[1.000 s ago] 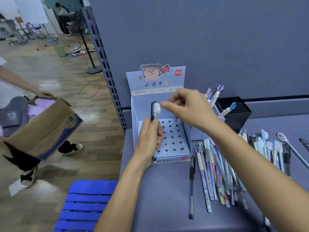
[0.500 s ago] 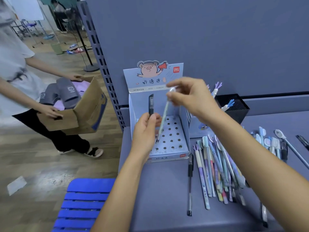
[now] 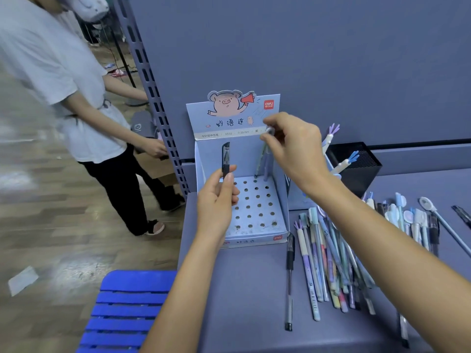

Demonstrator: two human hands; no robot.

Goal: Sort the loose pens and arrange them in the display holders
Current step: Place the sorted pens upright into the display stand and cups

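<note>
Currently two pens are in hand, both over the display holder (image 3: pixel 265 220). The left hand (image 3: pixel 216 202) hovers above the holder's front-left corner, thumb and curled fingers gripping the lower barrel of a black pen (image 3: pixel 225 159). This pen stands upright, capped end up, rising out of the hand in front of the left side of the holder's back wall. Its lower end is hidden behind the fingers, so contact with the perforated tray cannot be told. The left forearm comes up from below the holder's front edge, wrist straight.

The right hand (image 3: pixel 293 149) is above the holder's right wall, level with the printed header card. Its back faces the camera and its fingertips pinch the top of a pale green pen (image 3: pixel 260 159). That pen is nearly upright, leaning slightly, with its tip at a hole in the back row, right of centre. The right forearm runs in diagonally from the lower right, passing over the loose pens (image 3: pixel 328 263), which lie fanned on the surface (image 3: pixel 242 289) just right of the holder's front corner. One black gel pen (image 3: pixel 289 276) lies apart on the fan's holder side. A second group of pens (image 3: pixel 413 222) lies further right of the holder. A black mesh pot (image 3: pixel 362 166) stands to the holder's right, towards the back.
</note>
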